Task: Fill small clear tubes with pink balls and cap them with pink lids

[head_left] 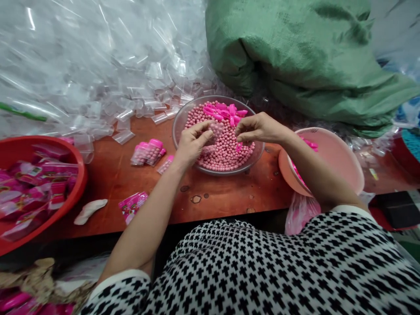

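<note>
Over the bowl, my left hand (193, 142) is closed on a small clear plastic tube (217, 131) that has pink beads in it. My right hand (257, 128) hovers to the right of the tube, its thumb and fingers drawn together. Just below those fingertips shows a small bright pink plastic piece (239, 147); whether they grip it I cannot tell. Round pink beads (226, 159) fill the grey translucent bowl (180, 120) beneath both hands. Several bright pink plastic pieces (226, 112) lie on the beads at the far side.
Bead-filled tubes with pink caps (149, 151) lie left of the bowl. A red basin (82, 170) holds pink packets. Loose clear tubes (124, 116) are heaped behind, beside a green sack (295, 57). A pale pink basin (344, 162) stands right, under my forearm.
</note>
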Tool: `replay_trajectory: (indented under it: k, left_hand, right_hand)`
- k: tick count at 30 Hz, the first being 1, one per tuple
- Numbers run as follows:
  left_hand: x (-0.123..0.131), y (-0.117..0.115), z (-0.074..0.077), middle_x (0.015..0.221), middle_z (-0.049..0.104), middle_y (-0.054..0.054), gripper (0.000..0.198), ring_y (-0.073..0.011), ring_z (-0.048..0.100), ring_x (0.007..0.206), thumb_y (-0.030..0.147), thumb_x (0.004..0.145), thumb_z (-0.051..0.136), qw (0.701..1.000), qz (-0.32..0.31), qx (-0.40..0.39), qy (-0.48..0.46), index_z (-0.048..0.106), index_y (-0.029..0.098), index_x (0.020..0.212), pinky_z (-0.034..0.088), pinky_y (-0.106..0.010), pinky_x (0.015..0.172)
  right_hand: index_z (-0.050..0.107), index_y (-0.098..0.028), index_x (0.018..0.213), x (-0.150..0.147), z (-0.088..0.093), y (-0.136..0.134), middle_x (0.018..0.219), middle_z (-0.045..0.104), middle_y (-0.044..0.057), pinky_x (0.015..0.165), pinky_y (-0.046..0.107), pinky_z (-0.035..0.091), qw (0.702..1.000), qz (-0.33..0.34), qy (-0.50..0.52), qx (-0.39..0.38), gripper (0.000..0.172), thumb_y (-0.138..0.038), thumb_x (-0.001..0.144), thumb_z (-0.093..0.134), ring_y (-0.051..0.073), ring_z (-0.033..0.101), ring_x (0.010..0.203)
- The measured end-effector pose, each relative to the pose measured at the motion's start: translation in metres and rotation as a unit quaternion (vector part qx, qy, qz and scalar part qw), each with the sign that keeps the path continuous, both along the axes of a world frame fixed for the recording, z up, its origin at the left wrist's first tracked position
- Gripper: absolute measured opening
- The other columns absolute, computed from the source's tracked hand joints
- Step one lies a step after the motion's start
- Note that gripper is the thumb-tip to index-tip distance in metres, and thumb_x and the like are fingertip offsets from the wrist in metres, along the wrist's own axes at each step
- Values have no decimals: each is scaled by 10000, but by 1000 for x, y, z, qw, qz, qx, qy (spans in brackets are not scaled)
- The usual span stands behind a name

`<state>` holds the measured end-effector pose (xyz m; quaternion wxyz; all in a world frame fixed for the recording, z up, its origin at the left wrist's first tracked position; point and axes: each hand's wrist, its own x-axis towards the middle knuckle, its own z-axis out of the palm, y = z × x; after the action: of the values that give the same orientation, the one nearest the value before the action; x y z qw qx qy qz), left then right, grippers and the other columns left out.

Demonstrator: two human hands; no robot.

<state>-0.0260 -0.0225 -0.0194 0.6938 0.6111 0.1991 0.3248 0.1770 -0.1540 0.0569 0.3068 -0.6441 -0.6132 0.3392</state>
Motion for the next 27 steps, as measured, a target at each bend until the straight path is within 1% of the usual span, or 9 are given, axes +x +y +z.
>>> replay_trajectory:
  k: [4,6,9,12,18,20,22,25,27]
  left_hand:
    - [-2,-2,4,1113,746,-83,490,-232,707,970,494,702,857,998,-51,-18,-10,753,196,1077,633,-379,843]
    - [-2,-2,5,1105,743,-83,442,-229,704,974,476,709,855,998,-60,-14,-17,750,193,1032,628,-371,854]
    - [-1,-2,3,1065,739,-68,416,-209,700,929,465,725,836,999,-38,-16,-23,733,198,1027,626,-362,837]
    - [0,-1,1,1043,737,-68,426,-212,702,926,466,730,829,999,-39,-17,-16,720,200,1045,627,-374,833]
    - [-1,-1,4,1073,746,-79,435,-231,703,1013,460,710,847,997,-68,-29,-31,735,190,1032,611,-377,899]
    - [-2,-1,7,1072,751,-79,472,-223,710,992,477,689,866,995,-71,-56,-35,735,188,1038,612,-365,888]
    - [-4,-1,9,1066,757,-78,511,-212,717,950,497,668,883,993,-73,-83,-37,734,190,1048,616,-362,869]
    - [-6,-2,12,1068,763,-73,525,-203,717,915,513,652,897,991,-74,-105,-31,741,197,1042,620,-358,845]
    - [-7,-3,11,1066,761,-70,521,-205,714,907,519,646,899,992,-70,-108,-20,747,198,1026,620,-354,820]
  right_hand:
    - [784,-198,941,19,-5,-14,799,753,9,678,289,471,972,-40,-230,10,152,-300,831,758,173,678,731]
    - [789,-213,959,22,-12,-15,937,778,33,710,300,449,941,-13,-338,-3,135,-202,873,685,195,690,834]
    - [782,-215,1006,22,-20,-12,1126,759,76,704,313,423,890,52,-453,-27,238,-133,922,574,235,667,996]
    - [769,-199,1065,21,-26,-5,1185,733,110,736,335,426,852,60,-519,-19,287,-132,961,510,260,630,1047]
    - [752,-193,996,21,-36,8,1137,730,123,829,359,430,820,132,-557,-9,257,-184,1003,495,266,607,1068]
    - [738,-174,962,20,-37,9,1093,739,135,833,359,436,822,124,-556,-12,230,-185,993,510,266,618,1051]
    - [721,-157,978,21,-37,8,1065,744,147,801,344,445,840,85,-535,-19,167,-187,954,559,261,641,1002]
    - [698,-160,987,26,-37,7,959,752,112,725,315,456,911,-17,-413,-16,147,-237,870,654,230,665,848]
    - [688,-173,987,25,-35,8,897,747,72,700,305,475,966,-91,-242,25,216,-339,847,688,204,660,770]
